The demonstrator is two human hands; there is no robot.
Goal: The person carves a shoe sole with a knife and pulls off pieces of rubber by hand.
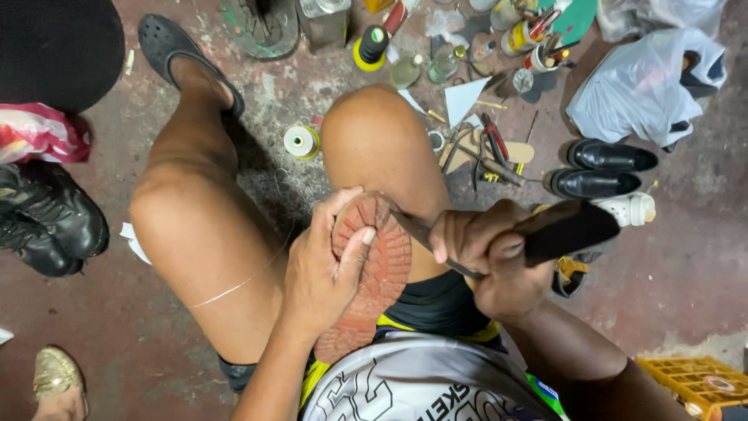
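My left hand (323, 269) grips a shoe with a reddish-brown lugged sole (375, 273), sole side up, pressed against my right thigh. Its thumb lies across the sole near the toe end. My right hand (492, 261) is closed around the dark wooden handle of a knife-like tool (562, 231). The tool's thin blade (417, 228) reaches left and meets the edge of the sole at its upper right. A thin pale thread (234, 288) runs across my left thigh.
The stained concrete floor holds a thread spool (301, 141), red-handled pliers (494, 139), bottles and tins (436, 62), a pair of black dress shoes (600, 169), plastic bags (647, 86), black boots (47, 218), a yellow crate (693, 382) and a gold shoe (54, 373).
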